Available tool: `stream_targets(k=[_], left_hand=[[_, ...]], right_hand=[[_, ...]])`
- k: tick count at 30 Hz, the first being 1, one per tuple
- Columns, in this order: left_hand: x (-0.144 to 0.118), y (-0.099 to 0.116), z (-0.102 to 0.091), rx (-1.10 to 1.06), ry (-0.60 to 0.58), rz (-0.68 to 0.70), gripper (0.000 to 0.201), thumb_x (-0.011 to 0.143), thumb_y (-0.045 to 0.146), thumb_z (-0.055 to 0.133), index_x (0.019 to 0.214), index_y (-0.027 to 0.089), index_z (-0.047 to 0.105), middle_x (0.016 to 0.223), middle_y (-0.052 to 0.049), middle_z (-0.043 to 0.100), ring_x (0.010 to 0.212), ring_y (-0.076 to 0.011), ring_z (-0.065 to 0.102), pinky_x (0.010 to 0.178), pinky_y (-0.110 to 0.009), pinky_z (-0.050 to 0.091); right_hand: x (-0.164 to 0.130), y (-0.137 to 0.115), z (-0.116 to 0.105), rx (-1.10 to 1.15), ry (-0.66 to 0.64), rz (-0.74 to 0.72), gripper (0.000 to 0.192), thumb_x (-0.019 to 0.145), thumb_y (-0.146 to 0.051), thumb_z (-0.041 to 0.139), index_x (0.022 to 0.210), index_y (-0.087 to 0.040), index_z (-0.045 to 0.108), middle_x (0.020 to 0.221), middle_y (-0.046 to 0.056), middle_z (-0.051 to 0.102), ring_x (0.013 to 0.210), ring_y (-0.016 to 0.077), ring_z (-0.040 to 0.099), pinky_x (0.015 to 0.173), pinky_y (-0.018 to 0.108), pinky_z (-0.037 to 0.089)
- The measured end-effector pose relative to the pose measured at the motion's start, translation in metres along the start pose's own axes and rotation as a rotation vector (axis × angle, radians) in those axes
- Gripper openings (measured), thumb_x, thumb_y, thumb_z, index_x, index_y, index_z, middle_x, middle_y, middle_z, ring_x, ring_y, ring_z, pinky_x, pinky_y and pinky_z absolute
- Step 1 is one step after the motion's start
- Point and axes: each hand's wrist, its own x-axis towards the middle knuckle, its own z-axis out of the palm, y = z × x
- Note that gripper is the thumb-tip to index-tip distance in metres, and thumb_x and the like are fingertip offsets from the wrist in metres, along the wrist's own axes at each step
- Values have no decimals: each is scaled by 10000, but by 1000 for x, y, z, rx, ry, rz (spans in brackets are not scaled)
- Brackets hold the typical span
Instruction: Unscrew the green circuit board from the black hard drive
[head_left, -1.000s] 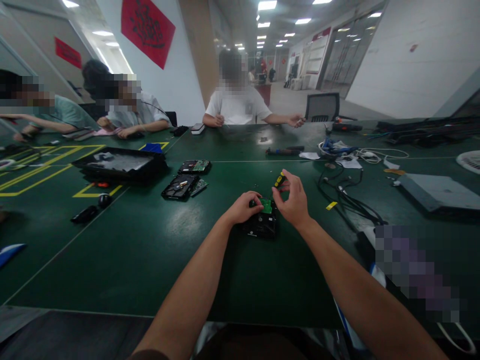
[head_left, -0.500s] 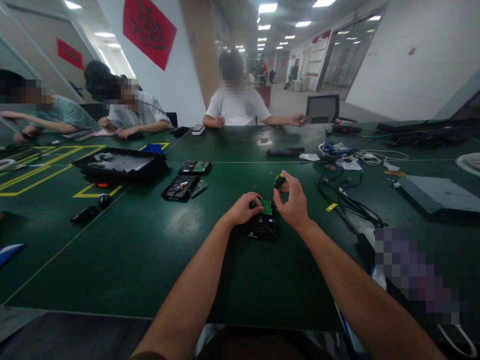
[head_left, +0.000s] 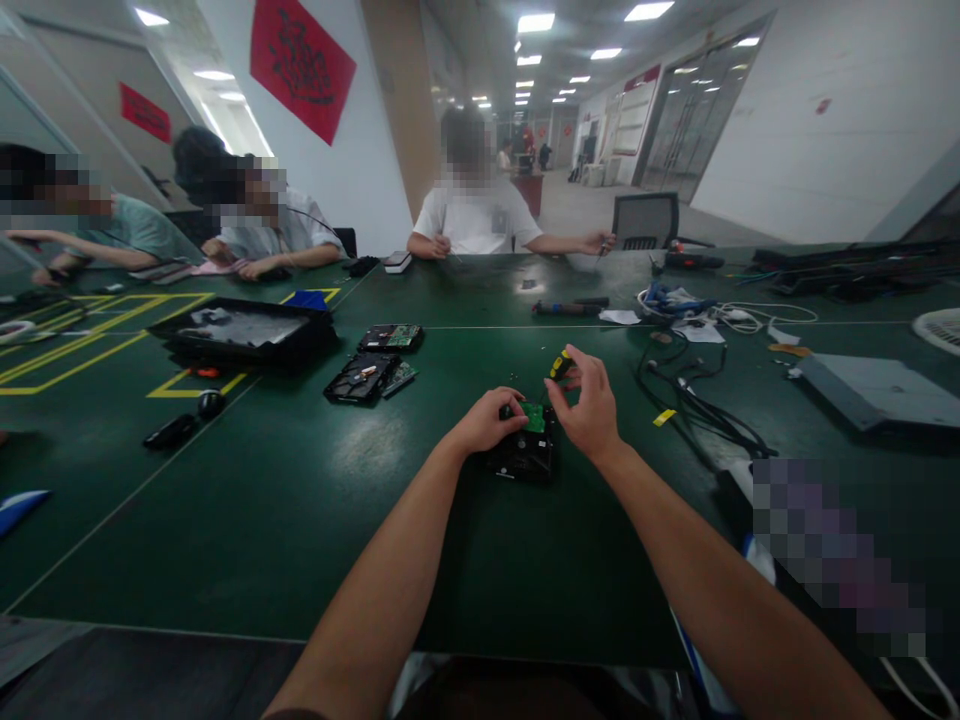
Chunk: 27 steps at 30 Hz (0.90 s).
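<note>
A black hard drive with a green circuit board on top lies on the dark green table in front of me. My left hand rests on the drive's left edge and grips it. My right hand holds a small screwdriver with a yellow and black handle, its tip pointing down at the circuit board.
Two more opened drives and a black tray lie to the left. Cables and a grey flat device sit to the right. Three people sit at the far and left sides of the table.
My hands stay on the drive; the screwdriver handle has turned slightly between my right fingers. The view has shifted a little.
</note>
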Motion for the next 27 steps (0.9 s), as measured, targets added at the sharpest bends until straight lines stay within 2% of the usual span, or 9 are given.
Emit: stream_targets(k=[4, 10, 14, 20, 24, 27], left_hand=[[0, 1, 0, -2, 3, -3, 78, 870, 254, 741, 864, 203, 682, 1257, -90, 662, 1183, -251, 616, 1102, -463, 429], [0, -1, 0, -3, 2, -1, 82, 867, 256, 745, 875, 205, 682, 1263, -94, 658, 1194, -257, 607, 1103, -467, 424], [1, -2, 1, -13, 3, -7, 81, 861, 252, 749, 866, 203, 684, 1260, -92, 659, 1192, -257, 608, 1107, -463, 420], [0, -1, 0, -13, 0, 3, 75, 870, 256, 737, 868, 202, 685, 1258, -97, 657, 1184, -259, 608, 1102, -458, 419], [0, -1, 1, -8, 7, -6, 83, 866, 263, 741, 873, 204, 683, 1259, -94, 657, 1183, -261, 608, 1101, -460, 421], [0, -1, 0, 1, 8, -3, 78, 872, 260, 736, 878, 206, 682, 1260, -92, 658, 1191, -259, 606, 1107, -460, 417]], right_hand=[[-1, 0, 0, 16, -7, -3, 639, 959, -265, 599, 1541, -300, 337, 1340, 132, 552, 943, 232, 682, 811, 457, 659], [0, -2, 0, 33, -5, 14, 629, 945, -284, 636, 1517, -291, 376, 1285, 124, 551, 920, 222, 667, 716, 404, 661], [0, -1, 0, 29, -13, 6, 649, 956, -251, 600, 1548, -276, 336, 1318, 137, 549, 957, 228, 667, 769, 411, 661], [0, -2, -1, 25, -15, 13, 651, 942, -270, 637, 1530, -295, 360, 1309, 132, 539, 923, 226, 659, 727, 414, 658], [1, -4, -2, 51, -39, 1, 651, 957, -222, 587, 1552, -312, 339, 1300, 124, 542, 966, 226, 656, 794, 418, 653], [1, -4, -2, 47, -31, 21, 661, 954, -231, 592, 1557, -307, 330, 1299, 125, 536, 937, 220, 659, 759, 406, 653]])
